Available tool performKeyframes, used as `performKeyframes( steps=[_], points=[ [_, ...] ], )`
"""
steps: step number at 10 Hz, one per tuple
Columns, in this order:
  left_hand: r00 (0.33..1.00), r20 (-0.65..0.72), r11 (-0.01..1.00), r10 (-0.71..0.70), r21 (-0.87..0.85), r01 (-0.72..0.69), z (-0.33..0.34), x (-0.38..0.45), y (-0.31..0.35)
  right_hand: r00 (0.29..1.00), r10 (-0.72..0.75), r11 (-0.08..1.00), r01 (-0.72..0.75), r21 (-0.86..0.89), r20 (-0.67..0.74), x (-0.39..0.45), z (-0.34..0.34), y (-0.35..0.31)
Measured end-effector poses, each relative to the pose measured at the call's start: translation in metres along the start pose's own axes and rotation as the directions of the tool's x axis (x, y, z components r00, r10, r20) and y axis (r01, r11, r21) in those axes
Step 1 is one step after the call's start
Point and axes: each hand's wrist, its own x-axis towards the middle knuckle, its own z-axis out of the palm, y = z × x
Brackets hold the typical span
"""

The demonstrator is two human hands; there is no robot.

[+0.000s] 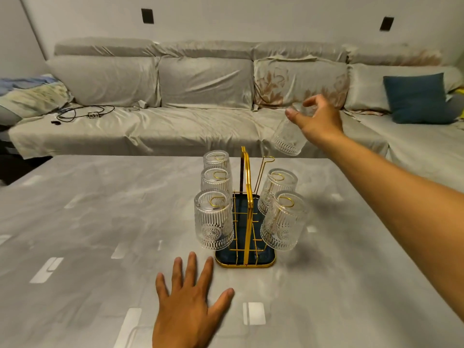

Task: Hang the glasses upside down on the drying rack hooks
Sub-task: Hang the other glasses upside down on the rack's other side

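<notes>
Clear ribbed glass tumblers (214, 219) with embossed sunburst medallions. Gold wire drying rack (247, 197) over a dark blue gold-rimmed tray (266, 262). Grey marbled worktop (100, 222). Pale grey sofa (175, 96); one cushion (300, 81) shows a faded brown floral print; teal pillow (416, 97).

rack (247, 217) on table (100, 222); three glasses (214, 219) hang left, two (285, 219) right; sofa (200, 96) behind.

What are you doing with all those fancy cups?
A person is hanging glasses upside down on a gold drying rack on the table. Five glasses already hang there, three on its left side and two on its right. The right hand holds the sixth glass in the air above the one empty hook. The left hand rests flat on the table.
</notes>
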Motion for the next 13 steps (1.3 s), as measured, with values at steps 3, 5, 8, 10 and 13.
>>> performKeyframes(
  steps=[3, 5, 8, 10, 13],
  points=[
    [0.999, 0.038, 0.999, -0.023, 0.045, 0.021, 0.001, 0.005, -0.001, 0.99, -0.035, 0.996, 0.046, -0.082, 0.138, -0.017, 0.043, 0.008],
    [0.998, 0.061, 0.998, -0.02, 0.061, 0.017, 0.002, 0.007, 0.0, 0.979, 0.023, 0.995, -0.004, -0.095, 0.201, -0.021, 0.062, 0.022],
    [0.996, 0.078, 0.996, -0.033, 0.08, 0.026, 0.004, 0.009, 0.0, 0.964, 0.068, 0.992, -0.037, -0.124, 0.258, -0.024, 0.074, 0.032],
    [0.994, 0.105, 0.994, -0.039, 0.104, 0.028, 0.002, 0.011, 0.002, 0.95, 0.085, 0.985, -0.035, -0.167, 0.301, -0.026, 0.079, 0.034],
    [0.987, 0.153, 0.995, -0.046, 0.098, 0.031, 0.001, 0.015, 0.003, 0.915, 0.107, 0.956, 0.013, -0.293, 0.388, -0.027, 0.075, 0.025]
  ],
)
